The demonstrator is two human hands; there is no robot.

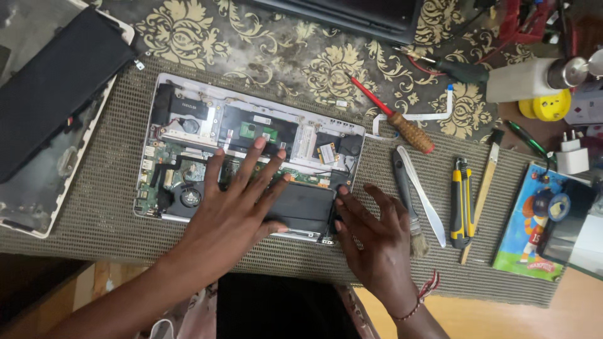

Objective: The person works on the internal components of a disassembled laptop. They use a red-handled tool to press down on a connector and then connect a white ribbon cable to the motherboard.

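Opened laptop chassis (188, 107) sits centre-left on woven mat (94, 207), internals exposed. Left hand (235, 207) is laid flat, fingers spread, on black battery pack (308, 207) at the chassis's lower edge, apparently to steady it. Right hand (377, 238), fingers bent, is pressed at the pack's right end, nothing gripped. Screwdriver (392, 116), brush (408, 201), utility knife (461, 201) kept right.

Light is even and fairly bright across the worktop (88, 213), soft rather than harsh. Both hands (235, 207) cast only faint, short shadows onto the opened laptop (188, 125). A dull sheen lies on the grey lid (38, 182) at the left edge and on the white bottle (521, 78) at upper right. The centre is sharp; the far corners look slightly softer and stretched. The bottom left is dim.
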